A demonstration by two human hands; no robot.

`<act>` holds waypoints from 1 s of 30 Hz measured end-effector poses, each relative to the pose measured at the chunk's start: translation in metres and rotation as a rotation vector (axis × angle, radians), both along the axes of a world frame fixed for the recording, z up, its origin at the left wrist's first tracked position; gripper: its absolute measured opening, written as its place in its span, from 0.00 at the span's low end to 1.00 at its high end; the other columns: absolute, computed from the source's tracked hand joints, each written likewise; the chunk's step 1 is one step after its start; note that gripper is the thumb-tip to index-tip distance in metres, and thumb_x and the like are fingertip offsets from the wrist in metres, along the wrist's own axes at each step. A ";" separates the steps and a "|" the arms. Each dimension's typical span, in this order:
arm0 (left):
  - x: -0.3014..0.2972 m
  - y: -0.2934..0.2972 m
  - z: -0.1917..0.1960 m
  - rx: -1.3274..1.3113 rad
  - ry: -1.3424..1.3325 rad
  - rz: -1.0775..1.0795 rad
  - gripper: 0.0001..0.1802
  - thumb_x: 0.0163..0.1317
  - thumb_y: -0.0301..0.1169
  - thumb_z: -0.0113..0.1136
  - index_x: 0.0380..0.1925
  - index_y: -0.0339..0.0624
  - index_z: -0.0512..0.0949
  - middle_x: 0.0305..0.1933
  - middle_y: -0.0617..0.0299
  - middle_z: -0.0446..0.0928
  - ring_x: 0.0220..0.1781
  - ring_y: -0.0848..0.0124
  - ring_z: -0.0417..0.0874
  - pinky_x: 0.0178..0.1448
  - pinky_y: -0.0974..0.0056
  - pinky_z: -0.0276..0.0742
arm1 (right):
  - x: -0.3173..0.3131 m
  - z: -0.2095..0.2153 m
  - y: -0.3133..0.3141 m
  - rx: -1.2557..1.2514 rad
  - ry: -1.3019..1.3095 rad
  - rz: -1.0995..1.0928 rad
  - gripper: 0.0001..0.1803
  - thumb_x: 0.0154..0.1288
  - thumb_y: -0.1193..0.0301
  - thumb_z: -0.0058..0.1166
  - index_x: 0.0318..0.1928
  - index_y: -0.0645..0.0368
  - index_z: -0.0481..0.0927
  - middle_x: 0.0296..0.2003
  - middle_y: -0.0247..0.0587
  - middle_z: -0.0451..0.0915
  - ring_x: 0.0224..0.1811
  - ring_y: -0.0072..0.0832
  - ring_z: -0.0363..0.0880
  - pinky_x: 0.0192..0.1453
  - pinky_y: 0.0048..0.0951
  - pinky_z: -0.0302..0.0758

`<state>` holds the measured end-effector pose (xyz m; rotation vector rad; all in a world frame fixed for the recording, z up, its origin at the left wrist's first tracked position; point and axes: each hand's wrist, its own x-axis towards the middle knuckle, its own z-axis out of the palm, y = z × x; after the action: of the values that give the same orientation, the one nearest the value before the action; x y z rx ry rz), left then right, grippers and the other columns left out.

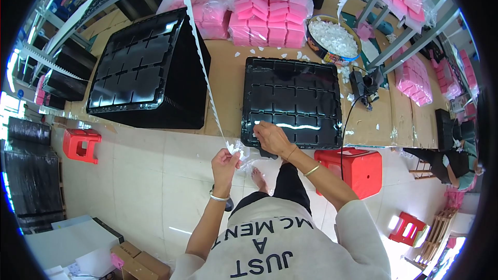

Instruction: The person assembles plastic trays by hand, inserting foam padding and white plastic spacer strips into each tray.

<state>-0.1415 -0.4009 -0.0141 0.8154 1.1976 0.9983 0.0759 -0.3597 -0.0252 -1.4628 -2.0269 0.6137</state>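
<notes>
My left hand [226,163] is closed in a pinch on the lower end of a long white strip with a toothed edge [199,52]. The strip hangs from above, and crumpled clear film [248,155] shows around its end. Over the near left corner of a flat black plastic tray [290,93] is my right hand [273,139], its fingertips pressed together. What they pinch, if anything, is too small to make out. The tray lies on the bench with a grid of shallow square sections facing up.
A tall stack of black trays [137,67] stands left on the cardboard-covered bench [225,83]. Pink foam blocks [267,15], a round tin of white scraps [332,39] and a black adapter with cables [363,88] lie behind and right. Red stools [358,171] stand below.
</notes>
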 end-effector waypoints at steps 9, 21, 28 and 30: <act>-0.002 -0.009 -0.004 -0.011 0.002 -0.042 0.08 0.65 0.24 0.66 0.41 0.32 0.80 0.34 0.60 0.83 0.29 0.76 0.80 0.32 0.72 0.74 | 0.015 0.025 -0.033 -0.240 0.318 -0.025 0.04 0.63 0.78 0.56 0.36 0.63 0.74 0.29 0.45 0.78 0.31 0.39 0.79 0.39 0.37 0.76; 0.007 -0.006 0.003 -0.027 0.011 -0.051 0.07 0.65 0.24 0.66 0.40 0.31 0.80 0.32 0.60 0.82 0.28 0.76 0.79 0.31 0.71 0.73 | -0.002 0.011 -0.008 -0.023 0.087 -0.154 0.06 0.64 0.75 0.58 0.38 0.61 0.75 0.33 0.47 0.78 0.35 0.46 0.81 0.39 0.43 0.77; 0.002 -0.001 -0.004 -0.032 0.003 -0.027 0.07 0.64 0.24 0.66 0.39 0.33 0.79 0.33 0.59 0.82 0.28 0.75 0.79 0.32 0.71 0.74 | 0.002 0.007 -0.004 0.009 0.273 -0.085 0.06 0.60 0.82 0.56 0.36 0.61 0.73 0.31 0.45 0.74 0.34 0.45 0.77 0.38 0.40 0.74; 0.002 0.003 -0.005 -0.026 -0.007 -0.036 0.07 0.64 0.23 0.66 0.39 0.33 0.79 0.33 0.59 0.82 0.28 0.75 0.79 0.32 0.71 0.74 | 0.013 0.018 0.000 -0.033 0.399 -0.115 0.05 0.61 0.80 0.57 0.36 0.62 0.74 0.29 0.42 0.74 0.31 0.35 0.75 0.37 0.33 0.74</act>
<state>-0.1391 -0.3979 -0.0187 0.8100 1.1841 0.9542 0.0892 -0.3599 -0.0068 -1.3392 -1.6220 0.8207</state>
